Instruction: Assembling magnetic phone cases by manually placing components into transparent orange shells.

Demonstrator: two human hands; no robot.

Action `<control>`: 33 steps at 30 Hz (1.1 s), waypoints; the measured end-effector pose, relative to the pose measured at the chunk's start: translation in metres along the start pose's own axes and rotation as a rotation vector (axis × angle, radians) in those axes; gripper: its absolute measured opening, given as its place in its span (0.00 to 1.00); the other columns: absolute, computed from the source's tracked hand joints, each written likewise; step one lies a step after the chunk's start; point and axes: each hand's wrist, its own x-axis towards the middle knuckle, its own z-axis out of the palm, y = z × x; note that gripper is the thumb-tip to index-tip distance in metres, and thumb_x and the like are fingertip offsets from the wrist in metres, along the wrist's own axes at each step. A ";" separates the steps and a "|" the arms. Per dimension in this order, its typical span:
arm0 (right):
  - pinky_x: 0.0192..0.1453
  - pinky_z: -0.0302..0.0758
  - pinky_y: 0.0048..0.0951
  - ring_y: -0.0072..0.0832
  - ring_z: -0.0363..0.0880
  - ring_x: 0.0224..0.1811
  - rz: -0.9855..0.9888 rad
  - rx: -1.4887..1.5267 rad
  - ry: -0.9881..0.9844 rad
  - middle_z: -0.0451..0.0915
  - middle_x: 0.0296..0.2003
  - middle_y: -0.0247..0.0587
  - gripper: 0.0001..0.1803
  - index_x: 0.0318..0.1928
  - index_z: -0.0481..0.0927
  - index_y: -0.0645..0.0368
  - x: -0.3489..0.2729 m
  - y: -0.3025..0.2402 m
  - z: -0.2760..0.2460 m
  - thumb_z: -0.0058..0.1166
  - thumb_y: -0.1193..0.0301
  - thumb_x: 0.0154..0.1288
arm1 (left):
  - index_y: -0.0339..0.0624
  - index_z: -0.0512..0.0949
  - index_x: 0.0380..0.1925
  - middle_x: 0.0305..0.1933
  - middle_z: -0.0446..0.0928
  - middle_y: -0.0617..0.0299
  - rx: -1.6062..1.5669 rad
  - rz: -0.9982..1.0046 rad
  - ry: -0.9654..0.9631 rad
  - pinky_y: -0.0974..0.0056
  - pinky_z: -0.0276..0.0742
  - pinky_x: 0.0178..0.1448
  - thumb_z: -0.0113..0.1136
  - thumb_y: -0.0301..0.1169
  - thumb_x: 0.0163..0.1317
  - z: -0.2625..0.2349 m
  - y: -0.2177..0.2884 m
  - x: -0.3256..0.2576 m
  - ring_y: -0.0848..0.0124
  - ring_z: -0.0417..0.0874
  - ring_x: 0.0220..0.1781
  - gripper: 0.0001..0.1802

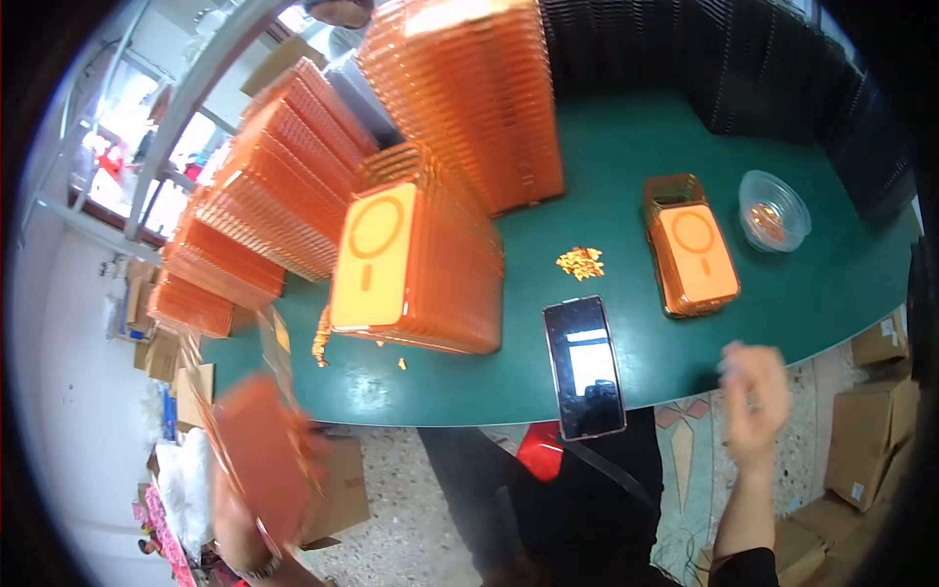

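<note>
At the lower left my left hand [230, 523] is closed around an orange phone case [262, 460], blurred by motion, with strips of clear film [277, 352] sticking up around it. My right hand [758, 401] hovers off the table's front edge, fingers loosely curled and slightly blurred, with nothing visible in it. Beyond it, a short stack of orange phone cases [696, 252] lies on the table, the top one showing a ring and bar mark. A taller stack of similar cases [372, 259] stands left of centre. Between the stacks are a dark-screened phone [585, 367] and a pile of small gold pieces [581, 262].
Tall stacks of orange trays [479, 108] fill the far left of the green table [626, 137]; black trays [626, 54] line its back. A clear plastic bowl [773, 210] with small orange pieces stands at right. Cardboard boxes [869, 440] sit on the floor. A person [342, 15] is beyond the trays.
</note>
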 end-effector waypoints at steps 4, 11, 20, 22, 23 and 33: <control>0.49 0.78 0.35 0.41 0.83 0.41 0.283 -0.302 0.123 0.83 0.40 0.48 0.09 0.49 0.84 0.66 0.012 0.083 -0.026 0.56 0.73 0.79 | 0.35 0.57 0.80 0.50 0.83 0.52 0.792 0.444 0.167 0.67 0.85 0.45 0.70 0.42 0.70 0.082 0.064 0.091 0.73 0.86 0.46 0.48; 0.49 0.78 0.35 0.42 0.83 0.43 0.456 -0.392 0.120 0.81 0.43 0.44 0.11 0.52 0.83 0.62 0.008 0.129 -0.005 0.55 0.68 0.80 | 0.37 0.56 0.81 0.57 0.83 0.30 1.424 0.380 0.020 0.44 0.81 0.62 0.64 0.66 0.65 0.106 0.058 0.180 0.38 0.86 0.59 0.58; 0.46 0.78 0.35 0.41 0.84 0.42 0.482 -0.432 0.163 0.81 0.40 0.43 0.07 0.48 0.84 0.61 0.008 0.121 -0.013 0.60 0.72 0.75 | 0.37 0.52 0.83 0.64 0.79 0.30 1.495 0.288 -0.020 0.48 0.79 0.67 0.71 0.61 0.62 0.127 0.059 0.139 0.41 0.84 0.65 0.61; 0.45 0.78 0.35 0.41 0.84 0.41 0.495 -0.467 0.169 0.81 0.39 0.43 0.07 0.47 0.85 0.60 0.009 0.116 -0.015 0.61 0.72 0.74 | 0.36 0.57 0.82 0.68 0.77 0.32 1.457 0.582 0.203 0.48 0.77 0.71 0.73 0.59 0.60 0.138 0.058 0.118 0.41 0.81 0.69 0.59; 0.45 0.78 0.36 0.41 0.84 0.41 0.468 -0.439 0.153 0.81 0.38 0.42 0.06 0.46 0.85 0.60 0.020 0.111 -0.006 0.62 0.72 0.73 | 0.36 0.59 0.81 0.70 0.75 0.33 1.346 0.669 0.159 0.47 0.76 0.72 0.73 0.57 0.61 0.147 0.061 0.108 0.40 0.79 0.71 0.57; 0.42 0.77 0.40 0.41 0.83 0.39 0.472 -0.485 0.137 0.81 0.37 0.40 0.10 0.46 0.85 0.57 0.017 0.118 -0.011 0.65 0.65 0.72 | 0.44 0.55 0.83 0.74 0.64 0.20 1.312 0.786 -0.215 0.53 0.89 0.43 0.65 0.64 0.65 0.398 -0.042 0.201 0.44 0.91 0.41 0.56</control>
